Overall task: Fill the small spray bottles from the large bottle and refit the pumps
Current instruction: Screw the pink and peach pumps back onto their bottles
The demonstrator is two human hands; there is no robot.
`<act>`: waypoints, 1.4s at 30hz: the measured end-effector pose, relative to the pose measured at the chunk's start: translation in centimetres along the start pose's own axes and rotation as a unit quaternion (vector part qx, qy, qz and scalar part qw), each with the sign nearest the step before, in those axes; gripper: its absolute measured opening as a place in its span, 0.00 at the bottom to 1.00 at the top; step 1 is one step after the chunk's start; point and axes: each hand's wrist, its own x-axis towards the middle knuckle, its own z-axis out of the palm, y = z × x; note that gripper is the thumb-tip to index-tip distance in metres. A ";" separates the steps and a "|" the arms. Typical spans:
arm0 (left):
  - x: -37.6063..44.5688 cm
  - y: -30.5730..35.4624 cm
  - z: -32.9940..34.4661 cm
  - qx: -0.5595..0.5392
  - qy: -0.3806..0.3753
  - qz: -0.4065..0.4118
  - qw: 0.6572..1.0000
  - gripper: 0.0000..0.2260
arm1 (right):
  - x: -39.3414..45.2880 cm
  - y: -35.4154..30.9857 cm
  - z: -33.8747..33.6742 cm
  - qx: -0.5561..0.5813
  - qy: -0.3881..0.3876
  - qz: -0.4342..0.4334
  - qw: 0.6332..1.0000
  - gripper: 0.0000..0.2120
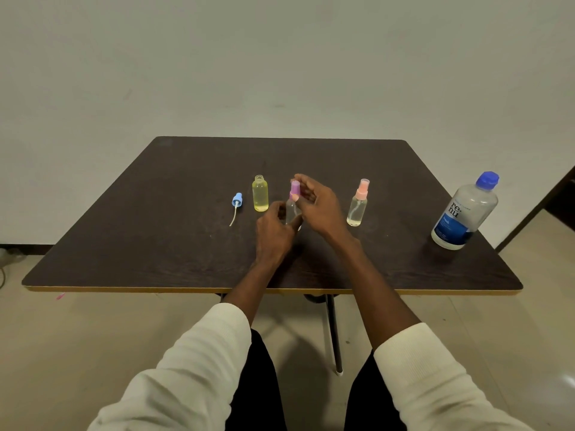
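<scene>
Spray bottles point(357, 203) beside large bottle point(465, 213)

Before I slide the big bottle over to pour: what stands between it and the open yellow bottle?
In the head view, two things: the purple-capped bottle, held by both hands, and the pink-capped bottle standing free.

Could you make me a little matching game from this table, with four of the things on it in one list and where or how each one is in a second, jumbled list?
Things:
1. blue pump
2. yellow bottle
3. purple-capped bottle
4. large bottle

States:
A. standing at the table's right edge, blue cap on
B. held in both hands
C. lying flat on the table, tube trailing toward the viewer
D. standing open, no pump on it

Pairs: 1-C, 2-D, 3-B, 4-A
</scene>
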 end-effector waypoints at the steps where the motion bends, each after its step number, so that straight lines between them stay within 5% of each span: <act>1: 0.0 0.0 0.0 -0.006 -0.001 0.002 1.000 0.09 | -0.1 -0.1 0.1 -0.001 0.003 -0.005 1.000 0.18; 6: 0.1 0.0 0.1 0.005 0.010 0.010 1.000 0.09 | -0.3 0.2 0.3 -0.008 0.059 -0.018 0.998 0.09; 11: 0.1 -0.4 0.2 0.001 0.006 0.000 1.000 0.09 | -0.2 0.3 0.5 -0.006 0.015 0.015 1.000 0.24; 17: 0.2 -0.2 0.3 -0.008 0.012 0.007 1.000 0.09 | -0.5 0.3 0.4 0.008 0.083 -0.013 0.996 0.10; 23: 0.2 -0.2 0.1 -0.002 0.007 0.003 1.000 0.09 | -0.3 0.6 0.7 0.002 0.054 -0.002 0.999 0.20; 29: 0.1 0.0 0.1 -0.005 0.002 0.005 1.000 0.10 | -0.3 0.3 0.5 0.017 0.074 -0.005 0.997 0.11; 34: 0.2 0.0 0.2 0.006 0.011 0.003 1.000 0.10 | 0.2 0.5 0.3 0.003 0.040 -0.001 0.999 0.22; 42: 0.2 -0.1 0.2 -0.021 0.005 0.003 1.000 0.09 | 0.3 0.2 0.2 0.056 0.060 0.020 0.996 0.08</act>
